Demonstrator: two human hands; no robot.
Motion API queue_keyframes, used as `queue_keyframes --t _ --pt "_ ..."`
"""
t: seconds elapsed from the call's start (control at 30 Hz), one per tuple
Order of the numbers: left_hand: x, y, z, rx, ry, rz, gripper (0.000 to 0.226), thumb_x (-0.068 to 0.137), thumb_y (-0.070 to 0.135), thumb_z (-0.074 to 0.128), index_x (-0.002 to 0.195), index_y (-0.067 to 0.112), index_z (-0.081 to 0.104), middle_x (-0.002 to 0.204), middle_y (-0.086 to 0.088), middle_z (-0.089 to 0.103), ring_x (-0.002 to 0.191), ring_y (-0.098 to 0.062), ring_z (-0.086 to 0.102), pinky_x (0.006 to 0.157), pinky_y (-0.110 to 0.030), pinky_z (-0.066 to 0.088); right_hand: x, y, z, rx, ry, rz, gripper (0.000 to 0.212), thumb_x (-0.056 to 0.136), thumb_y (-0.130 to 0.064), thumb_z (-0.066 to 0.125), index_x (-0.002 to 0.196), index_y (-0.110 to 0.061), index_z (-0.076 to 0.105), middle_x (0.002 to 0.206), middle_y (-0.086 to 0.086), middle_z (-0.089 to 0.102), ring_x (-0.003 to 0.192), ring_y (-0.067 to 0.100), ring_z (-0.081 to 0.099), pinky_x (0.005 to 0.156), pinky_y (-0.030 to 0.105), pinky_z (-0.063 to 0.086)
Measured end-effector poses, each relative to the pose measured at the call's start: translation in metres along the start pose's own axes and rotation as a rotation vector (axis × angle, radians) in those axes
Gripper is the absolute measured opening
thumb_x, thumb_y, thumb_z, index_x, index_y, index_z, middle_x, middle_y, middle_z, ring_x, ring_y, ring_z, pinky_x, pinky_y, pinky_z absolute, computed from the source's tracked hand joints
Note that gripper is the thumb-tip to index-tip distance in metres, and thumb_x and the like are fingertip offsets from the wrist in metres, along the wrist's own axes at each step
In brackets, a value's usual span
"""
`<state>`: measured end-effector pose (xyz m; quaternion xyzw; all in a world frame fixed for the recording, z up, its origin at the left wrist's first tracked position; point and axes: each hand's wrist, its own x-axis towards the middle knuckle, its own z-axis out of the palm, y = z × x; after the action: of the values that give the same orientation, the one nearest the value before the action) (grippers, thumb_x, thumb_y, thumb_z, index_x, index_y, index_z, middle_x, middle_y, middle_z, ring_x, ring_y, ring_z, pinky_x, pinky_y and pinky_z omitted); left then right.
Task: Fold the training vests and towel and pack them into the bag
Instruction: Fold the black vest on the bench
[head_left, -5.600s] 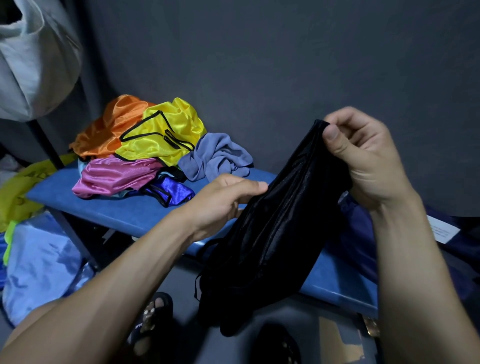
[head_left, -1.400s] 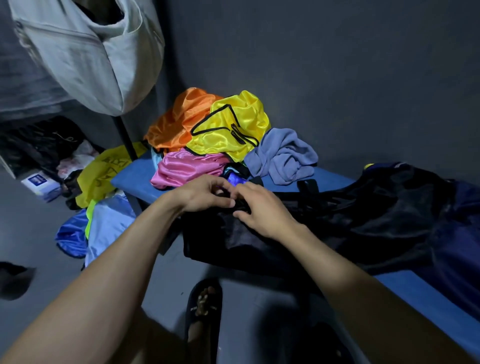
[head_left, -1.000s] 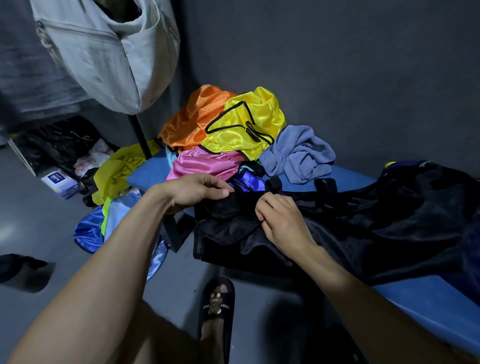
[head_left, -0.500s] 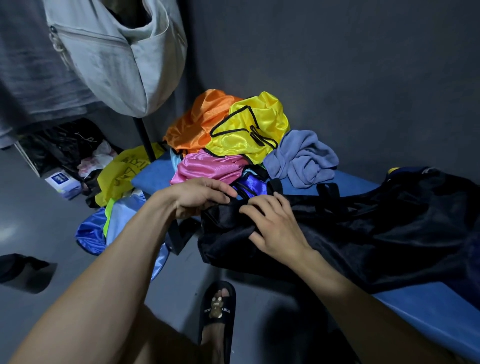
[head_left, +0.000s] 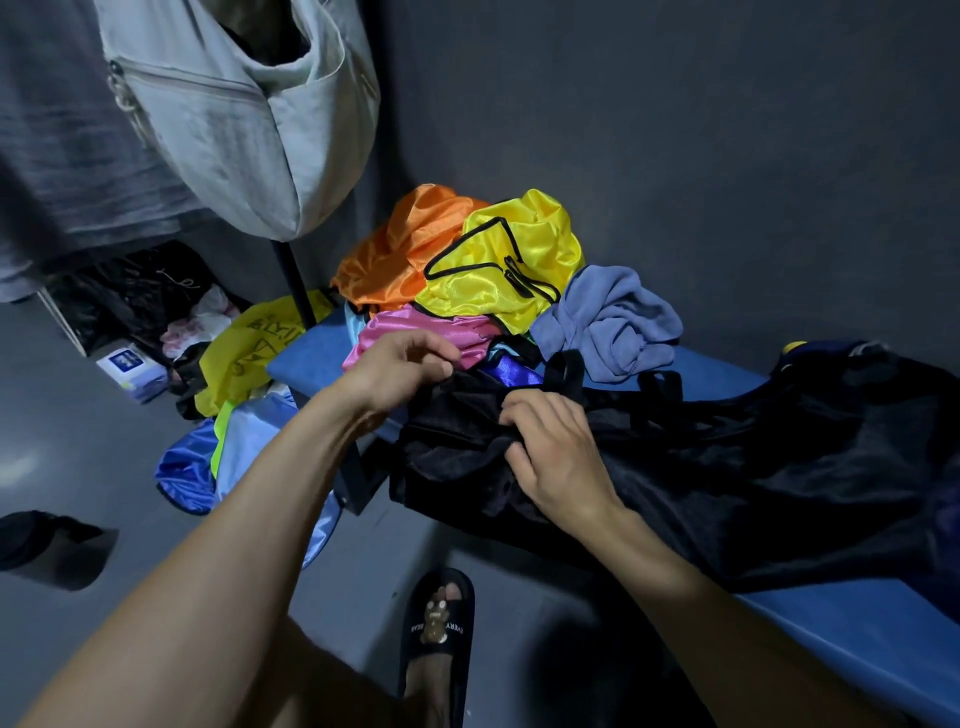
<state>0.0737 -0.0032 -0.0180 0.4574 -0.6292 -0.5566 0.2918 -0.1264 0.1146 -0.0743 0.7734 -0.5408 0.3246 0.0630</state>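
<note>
Head view: black vest spread flat on the blue tabletop, its near-left edge hanging over the front. Left hand has fingers curled, pinching the vest's top-left edge, just beside the pink vest. Right hand rests on the black fabric, fingers bent and gathering a fold near the shoulder straps. Step in hand looks like squaring up the black vest for its first fold; nothing folded or packed yet.

Still waiting in a crumpled pile at the back: orange vest, yellow vest, pink one, a blue-purple vest peeking out underneath, and the grey-blue towel.

Dark navy bag lies at the right end, touching or under the black fabric; can't tell which, or whether it is unzipped.

Next move probably needs both hands to lift the pinched edge and carry it across evenly, slippery fabric may slide off the front.
</note>
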Motion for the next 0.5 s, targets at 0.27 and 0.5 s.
queue_keyframes --t 0.27,0.5 --pt "-0.002 0.011 -0.011 0.593 -0.093 0.355 0.022 0.097 0.016 0.069 0.119 0.016 0.072 0.112 0.005 0.073 0.104 -0.010 0.067 0.089 -0.022 0.050 0.001 0.006 -0.015 0.131 0.047 0.032 0.015 0.082 -0.016 0.058 0.096 -0.012 0.054 0.134 0.003 0.065 0.117 0.017 0.057 0.101 0.035 0.040" --pt "-0.014 0.024 0.001 0.336 -0.061 0.330 0.030 0.103 0.001 0.052 0.090 0.019 0.072 0.076 0.013 0.068 0.062 -0.004 0.056 0.059 -0.019 0.042 0.017 -0.002 -0.037 0.428 0.032 0.251 0.010 0.084 -0.009 0.066 0.090 -0.012 0.059 0.089 -0.003 0.070 0.057 0.018 0.056 0.055 0.028 0.042"
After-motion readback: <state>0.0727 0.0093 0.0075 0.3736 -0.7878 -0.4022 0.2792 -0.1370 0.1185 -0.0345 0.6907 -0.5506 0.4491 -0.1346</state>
